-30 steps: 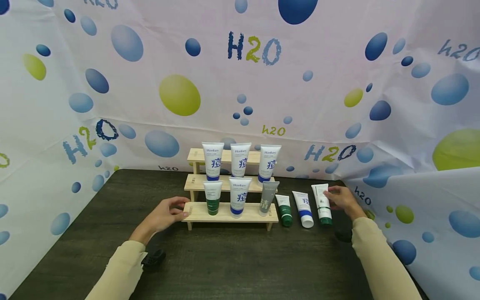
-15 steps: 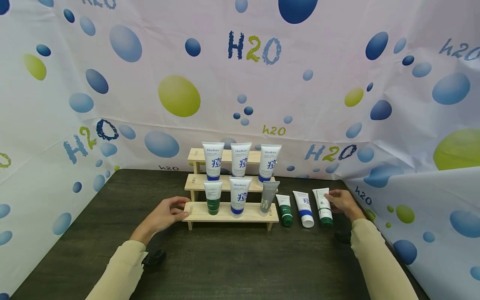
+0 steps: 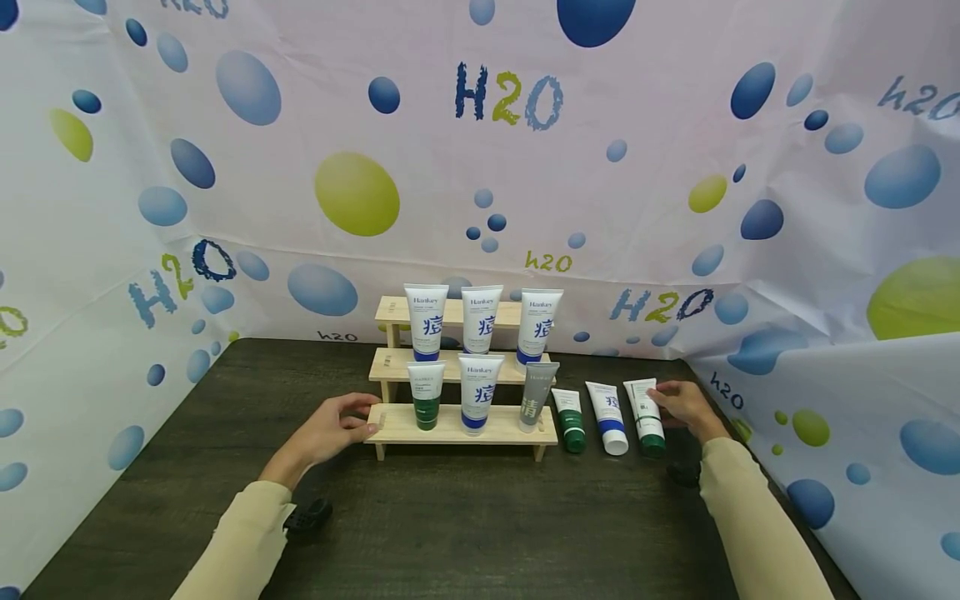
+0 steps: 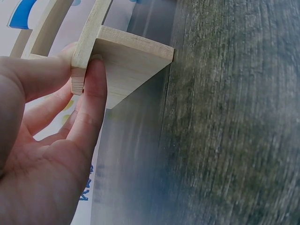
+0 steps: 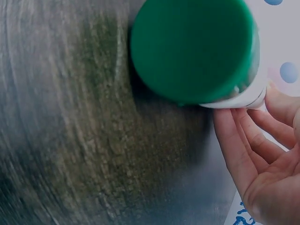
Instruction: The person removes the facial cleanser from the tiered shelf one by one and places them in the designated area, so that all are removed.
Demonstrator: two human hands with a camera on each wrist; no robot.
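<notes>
Left hand (image 3: 326,429) pinches the left end of the rack (image 3: 445,437), lowest shelf — thumb above, finger beneath. Right hand (image 3: 686,404) grasps the end tube (image 3: 643,410) — white, green cap — outermost of three right of the rack. Between it and the rack: blue-capped tube (image 3: 606,414), small tube (image 3: 568,417). Six tubes (image 3: 477,392) on the rack.

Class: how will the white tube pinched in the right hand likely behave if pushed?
The white tube would probably resist rolling, since its far end is flattened, despite the round green cap. Its smooth-looking surface may slip slightly in the right hand.
</notes>
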